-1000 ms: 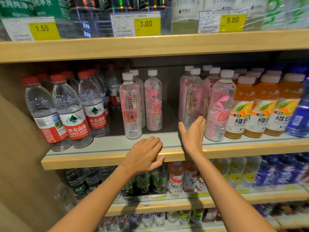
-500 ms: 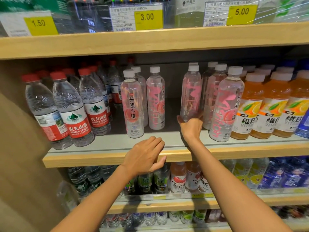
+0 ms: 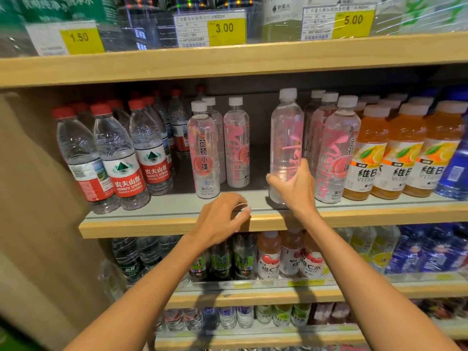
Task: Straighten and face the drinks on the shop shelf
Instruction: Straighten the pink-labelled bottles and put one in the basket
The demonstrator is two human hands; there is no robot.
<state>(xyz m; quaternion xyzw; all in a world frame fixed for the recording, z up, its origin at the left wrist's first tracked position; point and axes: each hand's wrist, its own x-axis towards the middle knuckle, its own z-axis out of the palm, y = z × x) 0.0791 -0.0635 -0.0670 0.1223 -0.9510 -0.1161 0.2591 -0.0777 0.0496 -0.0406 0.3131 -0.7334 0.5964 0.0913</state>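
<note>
My right hand (image 3: 293, 187) grips the lower part of a clear bottle with pink lettering (image 3: 286, 138), which stands near the front edge of the middle shelf (image 3: 162, 225). Its label faces sideways. My left hand (image 3: 222, 219) rests with curled fingers on the shelf's front lip and holds nothing. Left of the gap stand two more pink-label bottles (image 3: 203, 153), the front one with its label facing out. Right of the held bottle stands a row of the same pink-label bottles (image 3: 334, 153).
Red-capped water bottles (image 3: 121, 158) fill the shelf's left end beside the wooden side wall. Orange vitamin drinks (image 3: 395, 153) and a blue bottle (image 3: 455, 168) stand at the right. Price tags (image 3: 225, 27) hang on the shelf above. Lower shelves hold several more drinks.
My right hand has closed round a pink-label bottle at the back of the right-hand row and drawn it forward to the shelf's front edge. My left hand stayed on the lip.
</note>
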